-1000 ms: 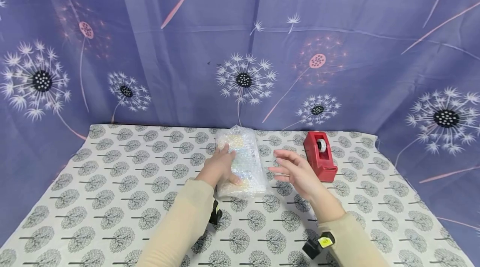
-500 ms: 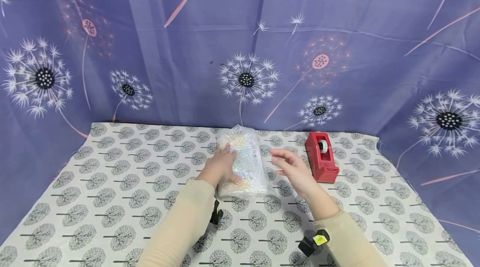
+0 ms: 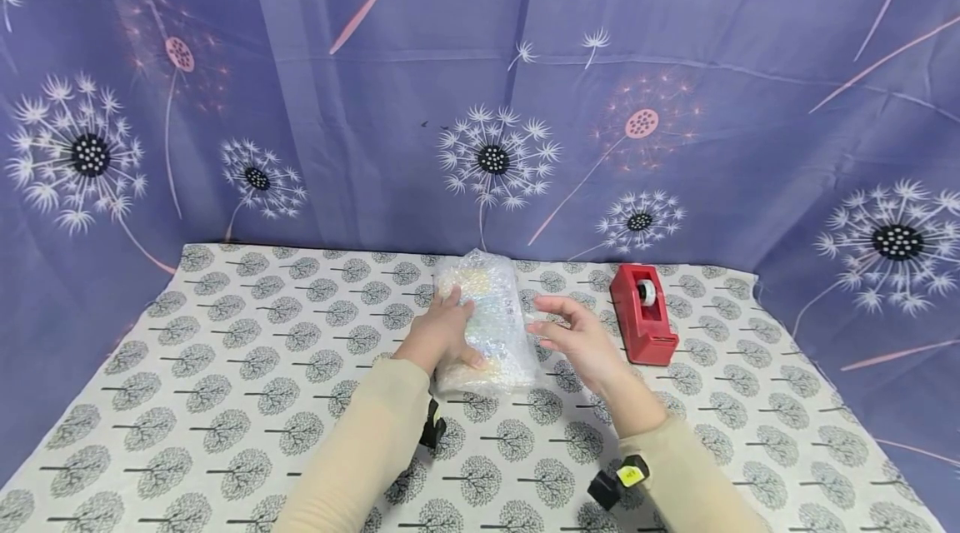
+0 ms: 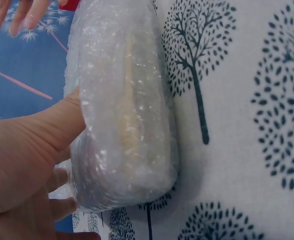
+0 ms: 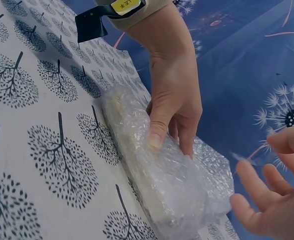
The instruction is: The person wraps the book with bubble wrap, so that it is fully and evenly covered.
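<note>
A package in bubble wrap (image 3: 498, 325) lies on the cloth, with blurred yellow and pale colours showing through. My left hand (image 3: 442, 329) rests on top of it, thumb and fingers spread over the wrap. In the left wrist view, the thumb (image 4: 62, 115) lies along the package's upper side. To the right my right hand (image 3: 581, 341) hovers close to the package's edge, its fingers apart and loosely bent. A small strip of clear tape (image 5: 240, 158) clings at one of its fingertips. A red tape dispenser (image 3: 643, 316) with a white roll stands beyond that hand.
White cloth (image 3: 247, 400) printed with grey trees covers the table. Behind it hangs a purple curtain (image 3: 360, 158) with dandelion prints, close to the package's far end. Each wrist wears a black camera on a band (image 3: 618, 483).
My right hand has moved left, nearer to the package, and its fingers have bent a little more. The left hand stays in place on the package.
</note>
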### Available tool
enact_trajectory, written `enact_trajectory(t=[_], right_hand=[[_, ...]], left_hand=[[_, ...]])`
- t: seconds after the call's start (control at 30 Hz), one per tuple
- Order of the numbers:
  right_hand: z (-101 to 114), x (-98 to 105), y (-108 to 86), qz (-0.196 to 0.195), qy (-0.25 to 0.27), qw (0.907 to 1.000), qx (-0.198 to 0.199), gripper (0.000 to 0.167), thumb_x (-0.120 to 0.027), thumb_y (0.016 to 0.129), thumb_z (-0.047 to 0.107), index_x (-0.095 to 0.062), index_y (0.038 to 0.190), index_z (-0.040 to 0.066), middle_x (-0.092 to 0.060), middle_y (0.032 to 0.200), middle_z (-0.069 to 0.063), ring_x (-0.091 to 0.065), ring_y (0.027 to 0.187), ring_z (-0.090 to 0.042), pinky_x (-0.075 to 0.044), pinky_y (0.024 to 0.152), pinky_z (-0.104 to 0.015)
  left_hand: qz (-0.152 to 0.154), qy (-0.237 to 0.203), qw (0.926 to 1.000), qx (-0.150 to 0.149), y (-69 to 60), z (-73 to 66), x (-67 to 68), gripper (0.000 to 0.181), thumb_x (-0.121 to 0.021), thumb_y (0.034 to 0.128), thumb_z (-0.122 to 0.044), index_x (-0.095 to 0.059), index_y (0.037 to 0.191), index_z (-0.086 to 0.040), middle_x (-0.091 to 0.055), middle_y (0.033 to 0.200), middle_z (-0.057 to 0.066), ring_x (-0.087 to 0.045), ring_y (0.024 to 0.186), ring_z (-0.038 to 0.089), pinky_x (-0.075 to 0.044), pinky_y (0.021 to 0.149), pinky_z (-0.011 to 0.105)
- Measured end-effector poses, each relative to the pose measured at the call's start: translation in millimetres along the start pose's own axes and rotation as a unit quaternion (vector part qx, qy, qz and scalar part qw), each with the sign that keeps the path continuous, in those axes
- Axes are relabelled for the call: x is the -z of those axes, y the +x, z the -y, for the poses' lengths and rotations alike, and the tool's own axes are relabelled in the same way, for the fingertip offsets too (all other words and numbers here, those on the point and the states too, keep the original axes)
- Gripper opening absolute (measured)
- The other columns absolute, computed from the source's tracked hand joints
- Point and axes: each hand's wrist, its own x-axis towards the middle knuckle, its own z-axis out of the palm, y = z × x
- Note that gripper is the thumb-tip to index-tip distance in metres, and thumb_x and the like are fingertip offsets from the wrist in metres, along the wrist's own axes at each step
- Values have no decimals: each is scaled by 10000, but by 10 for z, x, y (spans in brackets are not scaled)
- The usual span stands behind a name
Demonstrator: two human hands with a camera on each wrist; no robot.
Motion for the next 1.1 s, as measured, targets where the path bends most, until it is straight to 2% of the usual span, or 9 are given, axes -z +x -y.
enact_trajectory(t=[0.23, 0.5, 0.67, 0.83, 0.93, 1.1], right_hand=[[0, -87, 53, -76, 231, 9996, 152, 547, -637, 789, -55, -432, 1295, -98, -392, 1351, -256, -626, 781, -51, -549, 781, -221], [-26, -159, 103, 1, 113, 9998, 186, 570, -608, 760, -106, -418, 1298, -102, -378, 1355, -279, -612, 717, -50, -526, 691, -173], [-44, -177, 149, 123, -290, 9993, 191, 611, -604, 738, -110, -434, 1323, -58, -383, 1392, -250, -590, 698, -57, -506, 642, -164], [-68, -186, 238, 112, -970, 9951, 168, 607, -642, 753, -55, -476, 1329, 42, -422, 1411, -149, -580, 726, -93, -513, 666, -203], [-80, -200, 296, 156, -1237, 9921, 159, 591, -636, 764, -38, -486, 1326, 68, -417, 1431, -145, -592, 741, -109, -519, 664, -223], [-51, -243, 367, 371, -1563, 9868, 182, 583, -618, 776, -35, -485, 1331, 87, -462, 1384, -175, -556, 671, -98, -462, 537, -180]], left_hand=[[-9, 17, 10000, -10, 20, 5, 4, 994, -796, 664, -413, -298, 1487, -161, -37, 1599, 89, -36, 1459, 385, -212, 1111, 641], [-30, 23, 10000, -15, 31, -4, 8, 984, -794, 667, -406, -304, 1485, -158, -46, 1598, 93, -41, 1458, 387, -213, 1111, 638], [-28, -27, 10000, 37, 15, -10, 15, 976, -794, 670, -396, -307, 1484, -165, -47, 1599, 85, -41, 1462, 373, -195, 1122, 633], [-14, 97, 9999, 95, -1, -22, 20, 985, -792, 666, -413, -302, 1486, -175, -44, 1601, 78, -47, 1462, 371, -190, 1111, 653], [-11, 157, 9998, 112, -14, -25, 19, 989, -792, 664, -421, -300, 1487, -179, -44, 1601, 76, -52, 1462, 372, -197, 1108, 655], [-41, 247, 9996, 110, -18, -20, 15, 983, -785, 667, -435, -306, 1485, -174, -53, 1600, 82, -62, 1460, 379, -208, 1101, 661]])
